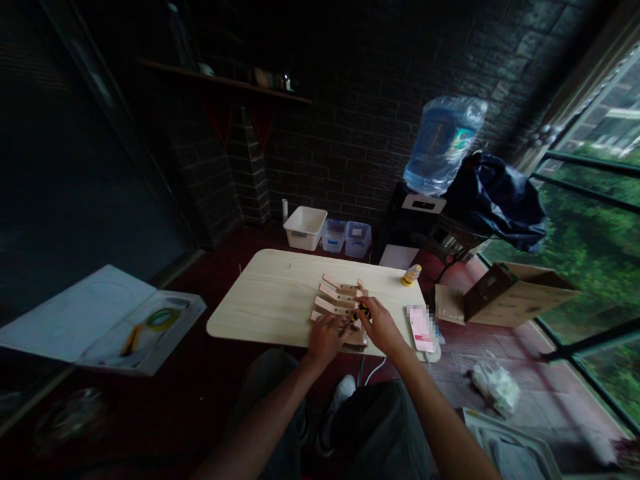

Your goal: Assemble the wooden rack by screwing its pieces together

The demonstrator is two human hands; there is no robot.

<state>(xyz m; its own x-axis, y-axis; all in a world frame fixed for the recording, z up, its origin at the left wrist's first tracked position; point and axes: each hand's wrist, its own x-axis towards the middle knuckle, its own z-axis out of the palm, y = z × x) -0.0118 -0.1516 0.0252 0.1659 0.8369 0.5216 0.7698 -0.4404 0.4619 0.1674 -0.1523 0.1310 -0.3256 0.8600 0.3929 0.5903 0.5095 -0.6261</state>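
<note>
tool (356,315) partly hidden, forearms (434,412) cut off

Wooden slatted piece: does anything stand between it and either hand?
Nothing visible blocks the left hand at the near side of the wooden slatted piece; the right hand holds a yellow-black tool over it.

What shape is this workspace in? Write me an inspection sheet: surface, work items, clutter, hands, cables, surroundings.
Surface: pale table, rounded corners.
Work items: wooden rack with slanted slats, lying near the table's front edge; yellow-and-black tool, type unclear.
Clutter: bottle with a yellow cap and a flat pink thing, partly pixelated, both toward the right end.
Hands: left hand at the rack's near side, grip unclear; right hand holding the tool.
Cables: white cable hanging below the front edge.
Surroundings: open white box at left; water jug behind; carton at right.
</note>
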